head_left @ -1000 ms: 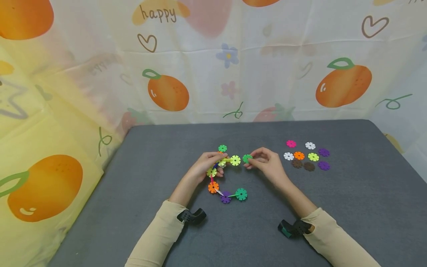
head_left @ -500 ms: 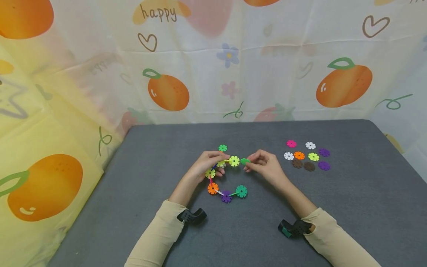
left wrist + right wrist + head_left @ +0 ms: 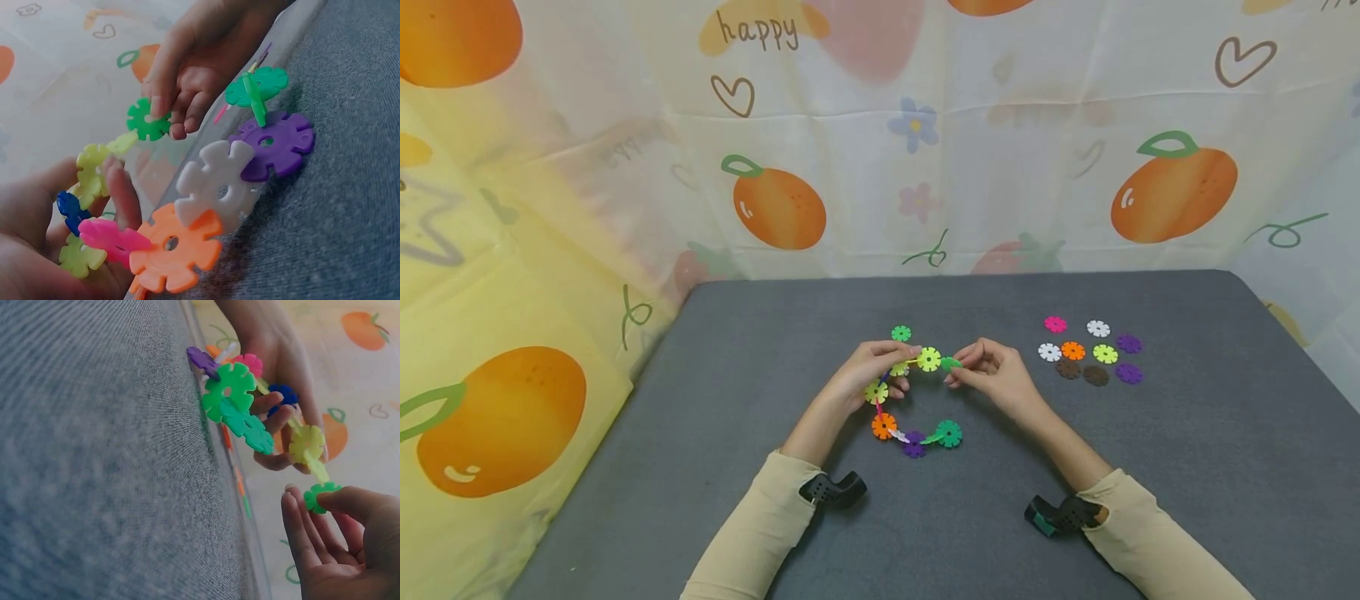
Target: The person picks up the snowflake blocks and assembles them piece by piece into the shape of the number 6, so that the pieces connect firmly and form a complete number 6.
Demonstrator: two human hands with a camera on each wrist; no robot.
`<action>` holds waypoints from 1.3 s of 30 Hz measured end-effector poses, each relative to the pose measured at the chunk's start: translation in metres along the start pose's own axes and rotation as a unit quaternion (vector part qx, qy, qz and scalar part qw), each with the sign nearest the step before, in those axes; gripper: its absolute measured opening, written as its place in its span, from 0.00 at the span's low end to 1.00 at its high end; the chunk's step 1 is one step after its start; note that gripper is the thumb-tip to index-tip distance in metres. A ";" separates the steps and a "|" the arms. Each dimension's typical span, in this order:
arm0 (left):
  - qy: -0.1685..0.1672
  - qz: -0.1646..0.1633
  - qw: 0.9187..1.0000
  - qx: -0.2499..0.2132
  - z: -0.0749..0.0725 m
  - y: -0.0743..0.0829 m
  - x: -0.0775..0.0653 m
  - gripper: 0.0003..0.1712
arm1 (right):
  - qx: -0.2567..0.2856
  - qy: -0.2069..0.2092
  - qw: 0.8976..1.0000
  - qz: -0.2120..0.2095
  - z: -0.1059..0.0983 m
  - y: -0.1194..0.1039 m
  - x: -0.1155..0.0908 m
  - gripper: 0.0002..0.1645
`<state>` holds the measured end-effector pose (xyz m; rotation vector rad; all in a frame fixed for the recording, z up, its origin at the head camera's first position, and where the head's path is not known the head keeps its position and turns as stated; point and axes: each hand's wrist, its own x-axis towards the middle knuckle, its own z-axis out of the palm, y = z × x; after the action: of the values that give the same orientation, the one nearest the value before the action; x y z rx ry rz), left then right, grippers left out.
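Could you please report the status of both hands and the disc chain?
Left hand gripping disc chain. Right hand pinching green disc at the chain's yellow end; joint unclear. Nothing visibly blocking; loose discs lie to the right.

A green notched plastic disc [image 3: 950,363] in the right hand [image 3: 997,372] sits beside a multicoloured plastic-disc chain [image 3: 878,422] in the left hand [image 3: 867,368], with loose multicoloured notched plastic discs [image 3: 1078,354] farther right on the grey rectangular bench [image 3: 955,533] (printed fabric curtain [image 3: 1015,167] behind).
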<state>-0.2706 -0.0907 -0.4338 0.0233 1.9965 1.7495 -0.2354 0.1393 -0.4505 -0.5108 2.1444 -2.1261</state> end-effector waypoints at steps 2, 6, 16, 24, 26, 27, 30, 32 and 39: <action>-0.008 0.006 1.000 0.009 0.000 0.001 0.000 0.17 | 0.000 -0.002 1.000 -0.004 0.000 0.000 0.000 0.10; -0.021 0.022 0.999 0.030 0.000 0.002 -0.002 0.18 | 0.002 -0.004 1.000 -0.010 0.000 -0.001 -0.001 0.10; -0.045 0.028 0.998 0.044 -0.003 0.005 -0.003 0.18 | -0.002 -0.013 1.000 -0.021 0.000 -0.001 -0.002 0.10; -0.050 0.033 0.997 0.047 -0.001 0.007 -0.005 0.17 | -0.016 -0.012 0.999 -0.044 0.000 -0.001 -0.002 0.09; -0.041 0.035 0.998 0.039 -0.001 0.008 -0.005 0.17 | -0.013 -0.009 0.998 -0.059 0.000 -0.001 -0.002 0.09; -0.036 0.036 0.998 0.033 0.000 0.009 -0.005 0.17 | -0.010 -0.007 0.998 -0.065 0.001 -0.001 -0.002 0.08; -0.019 0.036 0.999 0.012 0.001 0.009 -0.006 0.17 | -0.007 -0.006 0.997 -0.078 0.002 -0.001 -0.001 0.07; -0.017 0.033 0.999 0.001 0.002 0.009 -0.006 0.17 | -0.006 -0.007 0.997 -0.076 0.002 -0.001 -0.001 0.06; -0.027 0.031 0.999 -0.013 0.005 0.007 -0.006 0.17 | -0.006 -0.008 0.997 -0.070 0.006 -0.003 -0.001 0.06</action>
<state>-0.2654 -0.0862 -0.4253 0.1222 1.9536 1.7938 -0.2321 0.1342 -0.4482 -0.6957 2.1750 -2.1719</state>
